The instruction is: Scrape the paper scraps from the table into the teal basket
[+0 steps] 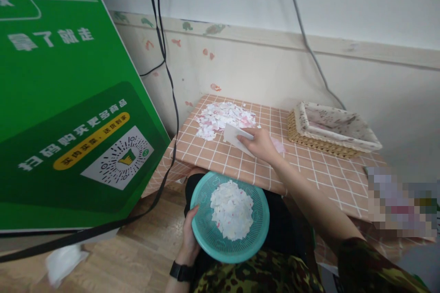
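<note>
My left hand (191, 233) grips the left rim of a teal plastic colander (198, 201), which rests over my lap just below the table edge. Small torn scraps of white paper (232, 210) lie heaped inside it. Over the table, my right hand (259, 143) is closed on a flat white card (236, 138). The card's far end reaches the near side of a spread pile of white and pinkish paper scraps (225, 116). A pale pink piece of paper (277, 145) lies partly hidden behind my right wrist.
A wicker basket with a cloth lining (330, 139) stands on the checked tablecloth (309, 169) at right. To the left rises a green sign panel (85, 68), with a black strap (173, 100) hanging beside it. A white plastic bag (64, 263) is on the floor.
</note>
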A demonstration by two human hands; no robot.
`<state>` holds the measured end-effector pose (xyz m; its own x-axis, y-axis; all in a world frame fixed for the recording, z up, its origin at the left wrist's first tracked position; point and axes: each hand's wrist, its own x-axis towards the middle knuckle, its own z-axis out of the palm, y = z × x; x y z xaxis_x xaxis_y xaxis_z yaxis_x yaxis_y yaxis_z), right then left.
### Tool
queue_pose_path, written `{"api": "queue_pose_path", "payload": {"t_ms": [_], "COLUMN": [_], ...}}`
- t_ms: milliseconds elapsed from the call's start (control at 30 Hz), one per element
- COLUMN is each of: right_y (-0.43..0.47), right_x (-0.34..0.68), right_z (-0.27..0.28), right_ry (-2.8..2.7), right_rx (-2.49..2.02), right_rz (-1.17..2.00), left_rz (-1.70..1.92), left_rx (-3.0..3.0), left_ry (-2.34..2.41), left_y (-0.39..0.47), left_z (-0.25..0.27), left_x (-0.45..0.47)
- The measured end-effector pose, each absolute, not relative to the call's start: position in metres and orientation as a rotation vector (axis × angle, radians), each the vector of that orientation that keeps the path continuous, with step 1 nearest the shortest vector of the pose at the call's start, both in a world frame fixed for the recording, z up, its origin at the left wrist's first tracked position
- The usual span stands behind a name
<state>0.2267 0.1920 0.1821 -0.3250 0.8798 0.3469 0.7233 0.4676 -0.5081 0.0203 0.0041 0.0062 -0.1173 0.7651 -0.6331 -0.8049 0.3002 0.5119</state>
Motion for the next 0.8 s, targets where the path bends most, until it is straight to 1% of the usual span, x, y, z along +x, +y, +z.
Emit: {"api": "queue_pose_path", "payload": {"t_ms": [200,433,533,700,800], "right_y": [0.187,0.179,0.179,0.182,0.183], "right_x": [0.222,0.221,0.221,0.226,0.225], "right_z": [0.183,0.17,0.16,0.148,0.145], "right_ry": [-2.046,-1.916,-1.767,-1.594,-1.523], "right_rx": [-1.33,-1.461,-1.497,-1.504,-1.503], "right_rz": [0.373,0.328,0.405,0.633,0.699], "left_rz": [1.31,1.314,1.315,1.305,1.3], "left_rx": [-0.048,-0.031,-0.043,-0.051,-0.054], "left_ry": [1.03,1.002,1.007,0.982,0.998], "left_y": [0.004,0.002,0.003,0.002,0.003], "left_z": [0.007,0.006,0.005,0.008,0.01], "left_x": [0.021,0.021,0.021,0.021,0.022]}}
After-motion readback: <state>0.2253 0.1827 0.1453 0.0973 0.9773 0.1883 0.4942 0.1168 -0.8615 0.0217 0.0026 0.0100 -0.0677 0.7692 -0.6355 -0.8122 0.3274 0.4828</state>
